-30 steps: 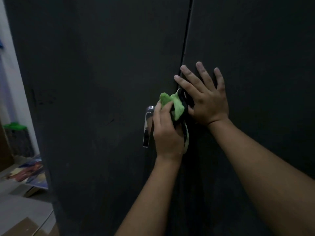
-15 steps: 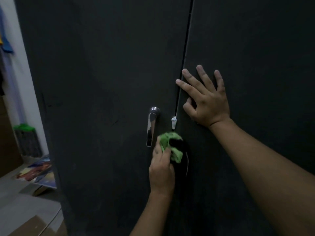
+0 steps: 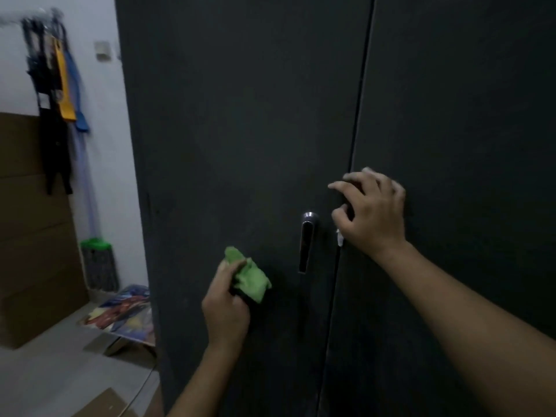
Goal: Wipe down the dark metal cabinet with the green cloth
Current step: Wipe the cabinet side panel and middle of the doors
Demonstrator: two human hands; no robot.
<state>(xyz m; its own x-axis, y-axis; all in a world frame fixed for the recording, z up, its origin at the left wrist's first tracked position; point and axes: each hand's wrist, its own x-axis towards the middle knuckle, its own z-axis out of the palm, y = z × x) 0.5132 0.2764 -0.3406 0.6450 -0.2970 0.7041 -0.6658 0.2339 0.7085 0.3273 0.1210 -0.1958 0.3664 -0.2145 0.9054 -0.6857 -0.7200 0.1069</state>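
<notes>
The dark metal cabinet (image 3: 240, 115) fills most of the view, with two tall doors split by a vertical seam. A silver handle (image 3: 307, 242) sits on the left door near the seam. My left hand (image 3: 225, 308) grips the bunched green cloth (image 3: 248, 276) and holds it against the left door, below and left of the handle. My right hand (image 3: 371, 215) rests across the seam just right of the handle, fingers bent and spread, holding nothing. A small white tab (image 3: 339, 238) shows under its palm.
Left of the cabinet is a white wall with hanging straps (image 3: 57, 94), brown cardboard sheets (image 3: 33, 230), a green-topped mop head (image 3: 97, 266) and colourful printed boards (image 3: 123, 314) on the grey floor. More cardboard (image 3: 102, 404) lies at the bottom.
My left hand has carried the cloth down from the seam and then left past the handle onto the left door. My right hand's fingers have gone from flat to bent. The view has shifted right.
</notes>
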